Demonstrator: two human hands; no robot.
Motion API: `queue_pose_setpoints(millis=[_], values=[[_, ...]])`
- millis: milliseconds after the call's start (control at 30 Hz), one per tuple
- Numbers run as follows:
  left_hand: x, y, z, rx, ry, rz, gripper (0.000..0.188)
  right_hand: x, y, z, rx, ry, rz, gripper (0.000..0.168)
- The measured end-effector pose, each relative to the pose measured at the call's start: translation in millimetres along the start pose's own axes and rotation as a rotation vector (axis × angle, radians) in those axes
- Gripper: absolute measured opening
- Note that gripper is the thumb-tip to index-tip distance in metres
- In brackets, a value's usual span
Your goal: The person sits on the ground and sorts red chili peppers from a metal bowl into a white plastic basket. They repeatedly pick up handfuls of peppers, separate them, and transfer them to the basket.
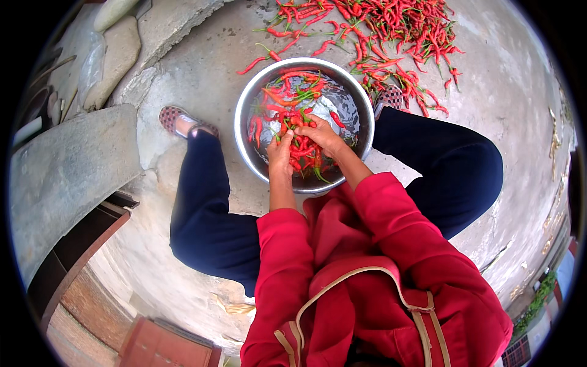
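Observation:
Between my feet stands a round metal basin point(365, 124) of water with red chili peppers in it. My left hand point(279, 153) and my right hand point(323, 135) meet over its middle, both closed around a bunch of red chilies point(297, 123) with green stems. More chilies point(305, 153) lie directly below and between my wrists. An orange-red chili point(279, 97) and several others float towards the far side of the basin. A single chili point(337, 119) floats just right of my right hand. My fingers' undersides are hidden by the peppers.
A large heap of red chilies point(399, 27) spreads over the concrete floor point(206, 69) beyond the basin, with loose ones near its rim. My shoes point(176, 120) flank the basin. Stone slabs point(73, 147) and a rounded stone point(117, 59) lie to the left.

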State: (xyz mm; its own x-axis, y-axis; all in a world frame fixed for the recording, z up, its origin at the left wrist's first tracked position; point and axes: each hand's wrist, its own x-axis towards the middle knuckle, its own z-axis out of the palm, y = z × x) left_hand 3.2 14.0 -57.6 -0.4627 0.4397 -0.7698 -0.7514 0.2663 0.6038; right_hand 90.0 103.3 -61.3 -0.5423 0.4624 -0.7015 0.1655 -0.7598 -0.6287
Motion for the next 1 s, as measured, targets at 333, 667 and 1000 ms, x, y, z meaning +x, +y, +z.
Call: queue_pose_setpoints(millis=[333, 667, 1000], values=[[-6, 28, 8, -0.011, 0.147, 0.164, 0.034, 16, -38, -23, -0.008, 0.223, -0.075, 0.058], [16, 2, -21, 0.207, 0.226, 0.231, 0.030, 26, -16, -46, -0.128, 0.249, -0.129, 0.037], [27, -3, -32, 0.106, 0.255, -0.125, 0.063, 32, 8, -47, -0.174, 0.265, 0.044, 0.063]])
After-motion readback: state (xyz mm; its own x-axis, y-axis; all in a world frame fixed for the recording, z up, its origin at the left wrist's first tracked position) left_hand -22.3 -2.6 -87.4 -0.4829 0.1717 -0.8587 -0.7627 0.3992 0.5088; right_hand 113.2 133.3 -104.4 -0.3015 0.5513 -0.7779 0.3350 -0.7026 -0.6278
